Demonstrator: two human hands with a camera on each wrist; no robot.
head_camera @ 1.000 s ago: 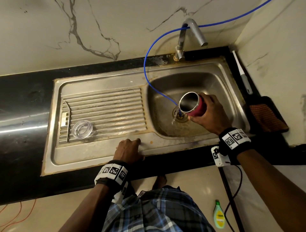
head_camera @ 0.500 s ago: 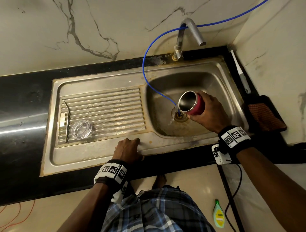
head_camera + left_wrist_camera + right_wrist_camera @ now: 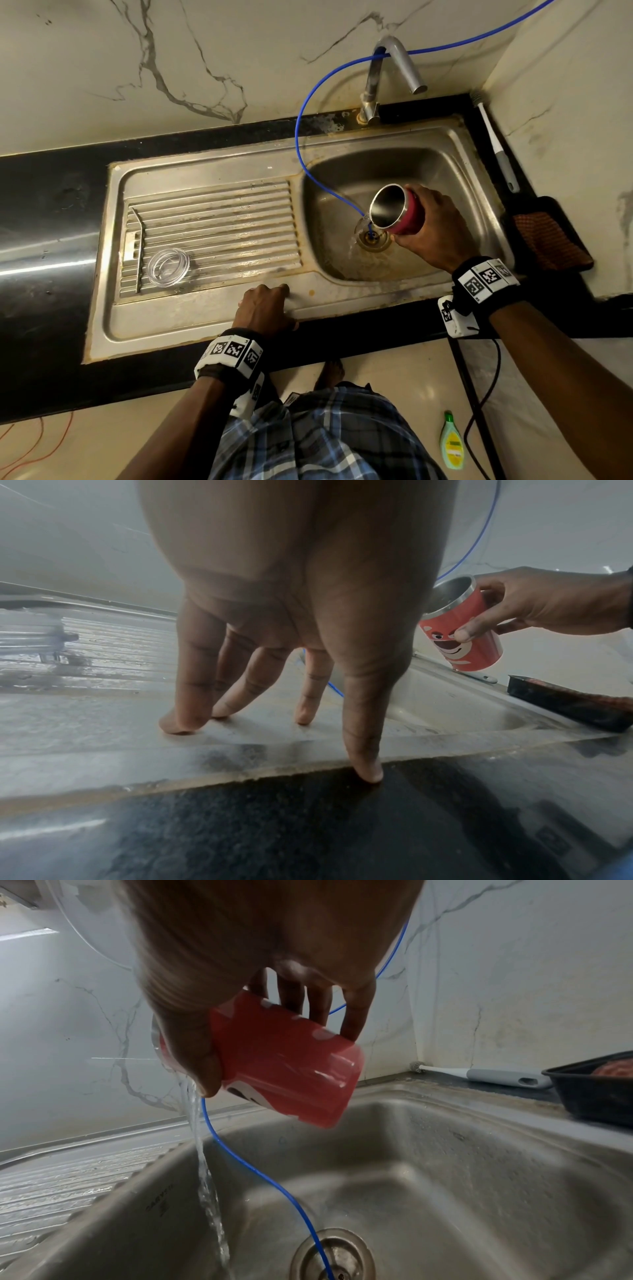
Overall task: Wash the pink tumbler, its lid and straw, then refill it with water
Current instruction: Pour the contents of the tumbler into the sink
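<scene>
My right hand (image 3: 431,236) grips the pink tumbler (image 3: 406,216) over the sink basin (image 3: 442,164), tilted with its steel mouth facing left and down. Water (image 3: 205,1172) pours from its rim toward the drain (image 3: 373,238). The tumbler (image 3: 284,1066) shows a cartoon bear face in the left wrist view (image 3: 462,639). The clear lid (image 3: 168,262) lies flat on the ribbed drainboard (image 3: 219,222), and the bent metal straw (image 3: 139,246) lies just left of it. My left hand (image 3: 265,308) rests on the sink's front rim, its fingertips (image 3: 178,723) spread on the steel, holding nothing.
A thin blue hose (image 3: 308,137) runs from the wall into the drain beside the tumbler. The tap (image 3: 394,65) stands behind the basin. A grey-handled brush (image 3: 496,144) and a black tray (image 3: 548,236) sit on the right counter. A green bottle (image 3: 452,442) stands on the floor.
The tumbler stays tilted in my right hand, with water still running out. My left hand has not moved. The view has shifted only slightly.
</scene>
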